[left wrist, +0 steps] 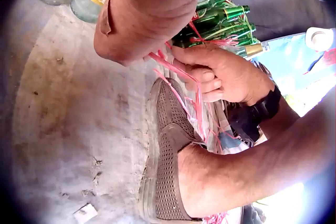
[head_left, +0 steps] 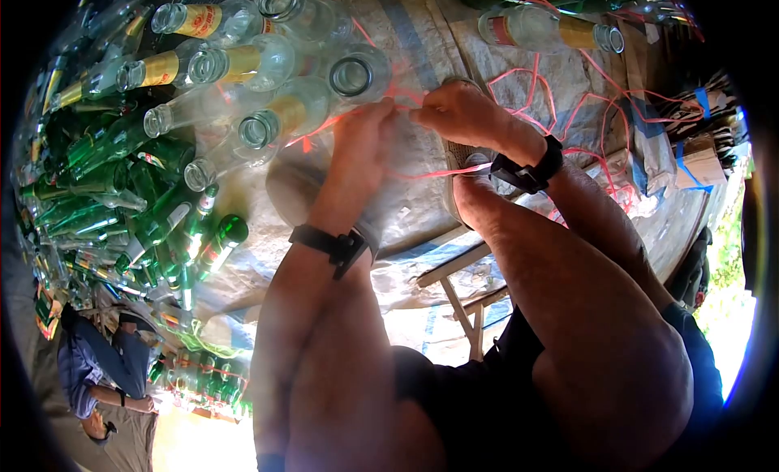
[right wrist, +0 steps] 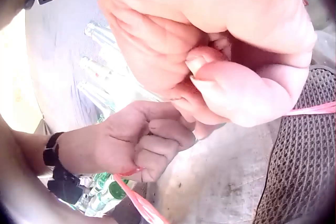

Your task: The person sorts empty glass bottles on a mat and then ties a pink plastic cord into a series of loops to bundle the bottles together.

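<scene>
Pink plastic twine [head_left: 438,174] runs between my two hands, beside a cluster of clear glass bottles [head_left: 357,73]. My left hand [head_left: 361,143] grips the twine close to the nearest bottles; in the right wrist view its fingers [right wrist: 157,150] are curled, with a flat pink strand [right wrist: 139,203] trailing below. My right hand [head_left: 471,115] holds twine just to the right, and the left wrist view shows its curled fingers [left wrist: 202,79] with strands [left wrist: 181,74] passing in front. A strand also stretches from the right hand past a brown mesh shoe [right wrist: 299,155].
Green bottles [head_left: 162,196] lie piled at the left. Loose pink twine [head_left: 600,115] tangles over the ground sheet on the right, below more clear bottles [head_left: 531,27]. A wooden frame [head_left: 458,298] stands between my legs. Another person [head_left: 97,366] is at the lower left.
</scene>
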`<move>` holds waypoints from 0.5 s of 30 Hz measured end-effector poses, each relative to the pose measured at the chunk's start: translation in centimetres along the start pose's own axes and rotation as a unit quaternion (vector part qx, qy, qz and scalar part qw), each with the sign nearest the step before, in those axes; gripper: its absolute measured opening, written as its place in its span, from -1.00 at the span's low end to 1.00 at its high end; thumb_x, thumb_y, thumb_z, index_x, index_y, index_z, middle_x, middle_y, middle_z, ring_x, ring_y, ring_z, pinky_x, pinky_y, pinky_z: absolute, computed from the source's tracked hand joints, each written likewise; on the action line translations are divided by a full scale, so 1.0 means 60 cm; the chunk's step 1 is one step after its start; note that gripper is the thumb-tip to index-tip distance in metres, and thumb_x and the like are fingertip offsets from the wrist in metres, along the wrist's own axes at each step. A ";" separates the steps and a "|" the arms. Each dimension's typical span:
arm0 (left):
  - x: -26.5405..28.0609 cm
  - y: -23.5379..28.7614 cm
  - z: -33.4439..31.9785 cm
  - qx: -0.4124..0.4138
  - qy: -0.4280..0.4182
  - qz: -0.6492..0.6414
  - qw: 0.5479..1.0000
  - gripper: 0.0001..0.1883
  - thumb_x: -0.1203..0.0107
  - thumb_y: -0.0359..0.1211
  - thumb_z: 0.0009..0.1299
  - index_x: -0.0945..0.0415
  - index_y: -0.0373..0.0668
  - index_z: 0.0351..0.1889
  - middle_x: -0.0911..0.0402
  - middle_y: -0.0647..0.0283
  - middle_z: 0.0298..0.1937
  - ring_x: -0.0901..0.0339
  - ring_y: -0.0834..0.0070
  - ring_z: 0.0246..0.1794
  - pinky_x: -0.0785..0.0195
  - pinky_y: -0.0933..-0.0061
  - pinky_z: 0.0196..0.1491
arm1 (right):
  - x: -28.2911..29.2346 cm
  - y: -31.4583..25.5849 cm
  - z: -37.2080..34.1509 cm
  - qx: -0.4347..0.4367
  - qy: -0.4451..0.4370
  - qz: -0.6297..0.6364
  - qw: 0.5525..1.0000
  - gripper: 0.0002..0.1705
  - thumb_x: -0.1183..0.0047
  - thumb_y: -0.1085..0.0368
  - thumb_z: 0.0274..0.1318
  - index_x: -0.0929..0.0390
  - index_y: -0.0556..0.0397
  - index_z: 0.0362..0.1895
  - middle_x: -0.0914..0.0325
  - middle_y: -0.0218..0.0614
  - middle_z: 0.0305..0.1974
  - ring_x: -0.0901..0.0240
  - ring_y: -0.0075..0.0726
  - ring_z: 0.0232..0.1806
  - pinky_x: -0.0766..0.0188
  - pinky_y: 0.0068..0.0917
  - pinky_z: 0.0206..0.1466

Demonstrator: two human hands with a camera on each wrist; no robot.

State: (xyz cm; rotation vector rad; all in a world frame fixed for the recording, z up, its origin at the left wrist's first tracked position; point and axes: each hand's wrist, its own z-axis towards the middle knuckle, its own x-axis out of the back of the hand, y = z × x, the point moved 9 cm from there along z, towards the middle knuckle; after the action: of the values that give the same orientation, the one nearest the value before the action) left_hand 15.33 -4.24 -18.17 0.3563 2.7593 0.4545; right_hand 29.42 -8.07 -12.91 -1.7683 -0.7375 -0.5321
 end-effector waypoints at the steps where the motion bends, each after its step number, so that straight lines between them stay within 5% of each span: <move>1: -0.001 0.000 0.000 0.000 0.000 0.000 1.000 -0.75 -0.19 -0.17 0.51 -0.54 -0.08 -0.36 -0.31 0.57 -0.65 0.02 0.75 -0.80 0.20 0.57 -0.67 | -0.015 0.014 0.001 -0.050 -0.053 -0.008 0.997 -0.62 -0.15 0.08 0.28 -0.63 0.17 -0.41 -0.54 -0.04 -0.53 -0.54 -0.01 -0.49 -0.43 -0.15 -0.36; 5: 0.003 -0.001 -0.002 0.000 0.009 0.006 1.000 -0.75 -0.21 -0.18 0.51 -0.55 -0.09 -0.36 -0.33 0.57 -0.64 0.01 0.75 -0.79 0.20 0.57 -0.67 | -0.002 0.015 -0.020 -0.082 -0.100 -0.031 0.991 -0.62 -0.12 0.10 0.30 -0.61 0.19 -0.40 -0.49 -0.02 -0.55 -0.49 -0.04 -0.53 -0.42 -0.16 -0.37; 7: 0.003 -0.002 -0.001 -0.003 0.004 0.005 1.000 -0.75 -0.21 -0.18 0.51 -0.55 -0.09 -0.35 -0.34 0.57 -0.63 0.01 0.76 -0.78 0.20 0.57 -0.66 | 0.017 0.041 -0.034 -0.083 0.012 0.049 0.995 -0.63 -0.12 0.12 0.32 -0.60 0.19 -0.39 -0.48 0.03 -0.54 -0.53 0.00 -0.50 -0.41 -0.13 -0.37; 10: -0.001 0.001 0.000 -0.017 -0.022 -0.004 1.000 -0.76 -0.21 -0.17 0.51 -0.54 -0.08 -0.35 -0.35 0.58 -0.62 0.00 0.77 -0.77 0.19 0.58 -0.66 | 0.056 0.035 -0.043 -0.094 0.038 -0.026 0.994 -0.56 -0.05 -0.01 0.34 -0.58 0.10 -0.40 -0.62 0.03 -0.41 -0.61 0.22 -0.32 -0.50 0.06 -0.24; 15: -0.005 0.004 -0.004 -0.035 -0.028 -0.011 0.999 -0.76 -0.22 -0.17 0.51 -0.54 -0.07 -0.34 -0.35 0.59 -0.60 -0.02 0.77 -0.76 0.17 0.58 -0.65 | 0.101 0.044 -0.050 -0.115 0.076 -0.070 0.988 -0.72 -0.14 0.12 0.32 -0.60 0.07 -0.13 -0.58 0.00 -0.48 -0.60 0.13 -0.37 -0.46 -0.06 -0.33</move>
State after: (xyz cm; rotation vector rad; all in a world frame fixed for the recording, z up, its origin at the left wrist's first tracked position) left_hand 15.58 -4.19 -17.77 0.3162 2.6820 0.5248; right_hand 35.56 -10.19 -9.68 -1.8714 -0.7195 -0.8667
